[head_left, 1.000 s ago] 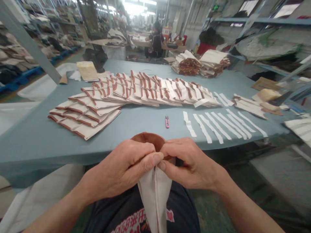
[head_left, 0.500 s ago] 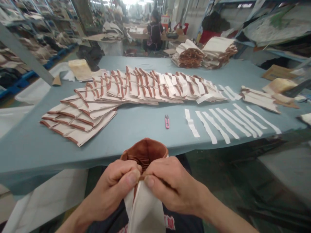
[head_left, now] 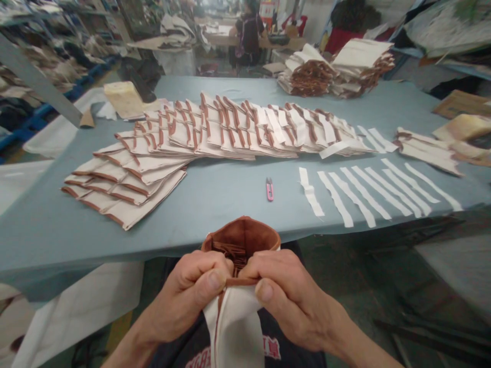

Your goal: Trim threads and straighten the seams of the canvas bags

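Between my hands is a cream fabric piece (head_left: 240,319) with a brown lining and brown edge binding, its round opening turned up toward the table. My left hand (head_left: 195,291) pinches the near rim with thumb and curled fingers. A short way to the right, my right hand (head_left: 286,294) grips the same rim, its thumb on the outer cream side. A stretch of brown binding shows between the two thumbs. Inside, the brown lining looks gathered in folds. Fingertips of both hands are hidden within the opening.
Pink thread snips (head_left: 269,190) lie on the blue-covered table (head_left: 215,199). Several white strips (head_left: 368,189) are spread to the right. A long overlapping row of cream-and-brown pieces (head_left: 222,128) runs behind. Folded stacks (head_left: 307,71) stand at the back; a person (head_left: 248,36) is beyond.
My right hand has slid rightward along the rim, so more binding shows between the thumbs. The opening looks wider, and the view has shifted slightly.
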A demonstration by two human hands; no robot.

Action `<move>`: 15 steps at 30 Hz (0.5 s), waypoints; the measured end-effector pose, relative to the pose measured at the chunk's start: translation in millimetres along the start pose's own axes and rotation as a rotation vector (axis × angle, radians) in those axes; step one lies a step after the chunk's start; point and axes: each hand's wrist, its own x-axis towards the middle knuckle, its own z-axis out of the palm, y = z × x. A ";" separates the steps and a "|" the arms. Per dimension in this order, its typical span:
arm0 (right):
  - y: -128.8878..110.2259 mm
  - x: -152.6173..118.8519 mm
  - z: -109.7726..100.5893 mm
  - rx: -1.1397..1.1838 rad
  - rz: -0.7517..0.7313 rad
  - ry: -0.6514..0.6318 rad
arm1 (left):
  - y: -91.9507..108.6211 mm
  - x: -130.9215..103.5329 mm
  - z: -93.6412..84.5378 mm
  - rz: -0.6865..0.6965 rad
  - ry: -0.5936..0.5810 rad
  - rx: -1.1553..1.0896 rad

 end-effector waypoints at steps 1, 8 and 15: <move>-2.9 3.0 -2.0 -0.004 0.015 -0.008 | 1.8 1.6 -1.6 0.027 -0.003 0.028; -17.9 26.7 -5.3 -0.068 0.098 -0.043 | 11.7 8.8 3.2 0.180 0.051 0.115; 4.0 24.0 21.2 0.185 0.250 0.124 | -2.9 8.6 19.6 0.003 0.258 -0.149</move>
